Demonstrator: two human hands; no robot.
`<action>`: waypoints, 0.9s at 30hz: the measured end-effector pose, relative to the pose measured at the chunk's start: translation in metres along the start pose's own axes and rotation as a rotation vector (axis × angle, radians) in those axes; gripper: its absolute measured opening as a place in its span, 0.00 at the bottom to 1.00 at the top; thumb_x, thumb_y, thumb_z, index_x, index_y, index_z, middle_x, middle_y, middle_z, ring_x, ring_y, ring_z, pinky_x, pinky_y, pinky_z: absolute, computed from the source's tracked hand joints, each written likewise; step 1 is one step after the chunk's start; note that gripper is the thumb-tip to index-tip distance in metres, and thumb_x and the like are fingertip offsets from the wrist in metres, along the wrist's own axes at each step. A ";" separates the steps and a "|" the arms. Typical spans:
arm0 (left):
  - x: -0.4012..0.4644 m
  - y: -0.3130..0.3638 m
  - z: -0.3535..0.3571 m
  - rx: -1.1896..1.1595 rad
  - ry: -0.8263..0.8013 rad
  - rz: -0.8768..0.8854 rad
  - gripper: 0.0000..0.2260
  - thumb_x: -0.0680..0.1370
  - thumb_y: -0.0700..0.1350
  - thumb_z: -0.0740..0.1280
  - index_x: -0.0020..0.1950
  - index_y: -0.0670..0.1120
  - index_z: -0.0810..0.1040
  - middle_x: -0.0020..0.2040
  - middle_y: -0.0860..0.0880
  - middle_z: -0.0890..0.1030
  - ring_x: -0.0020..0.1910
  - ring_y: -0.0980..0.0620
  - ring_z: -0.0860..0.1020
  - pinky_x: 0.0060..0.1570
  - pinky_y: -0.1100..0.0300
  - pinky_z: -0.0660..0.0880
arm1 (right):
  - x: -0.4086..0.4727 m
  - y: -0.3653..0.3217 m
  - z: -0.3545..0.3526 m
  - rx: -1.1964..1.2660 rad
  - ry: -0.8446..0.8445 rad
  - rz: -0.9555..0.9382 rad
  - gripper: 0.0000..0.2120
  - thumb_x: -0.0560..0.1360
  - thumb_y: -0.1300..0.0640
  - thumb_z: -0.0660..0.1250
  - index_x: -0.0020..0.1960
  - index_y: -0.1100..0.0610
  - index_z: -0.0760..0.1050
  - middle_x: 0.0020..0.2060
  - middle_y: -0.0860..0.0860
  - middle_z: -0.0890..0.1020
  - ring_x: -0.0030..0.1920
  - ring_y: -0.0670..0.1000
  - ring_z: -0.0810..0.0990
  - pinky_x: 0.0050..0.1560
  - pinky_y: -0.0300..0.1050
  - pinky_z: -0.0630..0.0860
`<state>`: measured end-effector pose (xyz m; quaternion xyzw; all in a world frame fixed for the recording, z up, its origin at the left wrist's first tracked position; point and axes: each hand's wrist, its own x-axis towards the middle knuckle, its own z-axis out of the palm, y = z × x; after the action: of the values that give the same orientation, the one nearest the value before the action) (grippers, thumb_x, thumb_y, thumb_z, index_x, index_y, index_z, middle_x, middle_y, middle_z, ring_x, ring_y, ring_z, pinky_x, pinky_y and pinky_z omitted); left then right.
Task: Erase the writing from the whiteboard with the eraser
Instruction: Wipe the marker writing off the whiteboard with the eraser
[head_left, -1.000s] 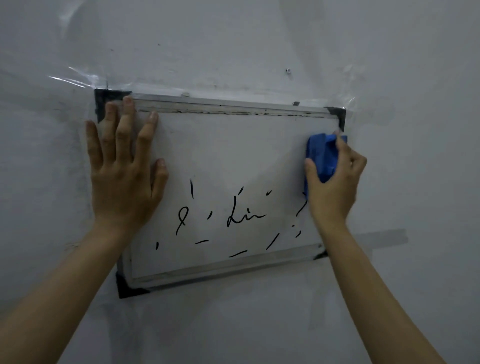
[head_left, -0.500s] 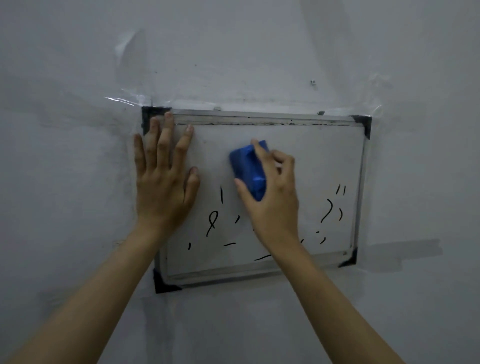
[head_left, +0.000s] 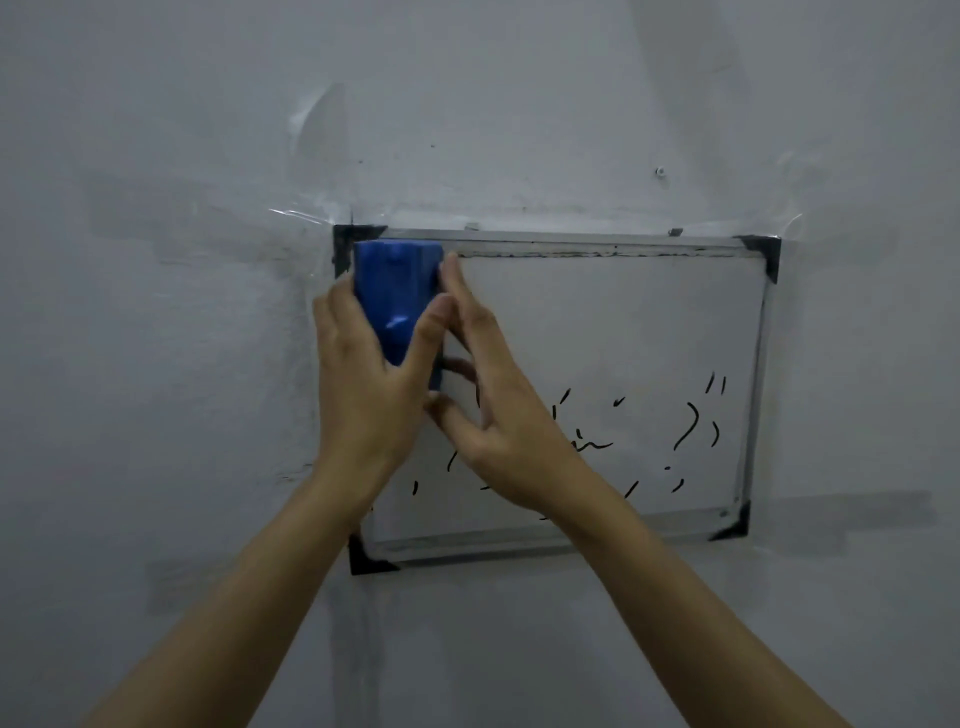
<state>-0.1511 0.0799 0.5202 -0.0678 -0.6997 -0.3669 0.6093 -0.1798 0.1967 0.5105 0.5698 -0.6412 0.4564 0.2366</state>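
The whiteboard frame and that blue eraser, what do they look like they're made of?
Whiteboard frame: thin, dull silvery strips, probably aluminium, with black corner caps, likely plastic. Blue eraser: a smooth, moulded, slightly glossy block, seemingly plastic; its wiping side is hidden.

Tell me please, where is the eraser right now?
In the head view, the eraser sits at the whiteboard's top-left corner, between the left hand and right hand.
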 end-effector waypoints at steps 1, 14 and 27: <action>0.003 -0.004 -0.003 0.036 0.009 -0.020 0.32 0.75 0.63 0.65 0.69 0.42 0.65 0.60 0.46 0.68 0.50 0.56 0.72 0.46 0.64 0.75 | -0.002 0.001 -0.006 0.032 -0.050 0.013 0.40 0.78 0.69 0.61 0.79 0.51 0.42 0.78 0.45 0.54 0.76 0.44 0.60 0.73 0.45 0.66; -0.012 -0.036 0.005 0.683 0.026 0.402 0.37 0.71 0.51 0.75 0.75 0.42 0.65 0.56 0.39 0.74 0.51 0.45 0.70 0.49 0.53 0.69 | 0.013 0.116 -0.150 -1.161 0.433 -0.098 0.27 0.81 0.48 0.50 0.78 0.55 0.56 0.78 0.57 0.56 0.78 0.61 0.50 0.78 0.61 0.46; -0.004 -0.026 0.013 0.747 0.023 0.514 0.30 0.74 0.54 0.71 0.72 0.44 0.69 0.52 0.40 0.76 0.48 0.46 0.71 0.47 0.55 0.70 | 0.015 0.127 -0.151 -1.142 0.515 -0.180 0.27 0.80 0.49 0.53 0.78 0.52 0.56 0.77 0.55 0.59 0.78 0.60 0.53 0.78 0.56 0.45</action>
<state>-0.1753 0.0701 0.5054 -0.0105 -0.7377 0.0732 0.6710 -0.3368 0.3097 0.5542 0.2771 -0.6555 0.1429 0.6878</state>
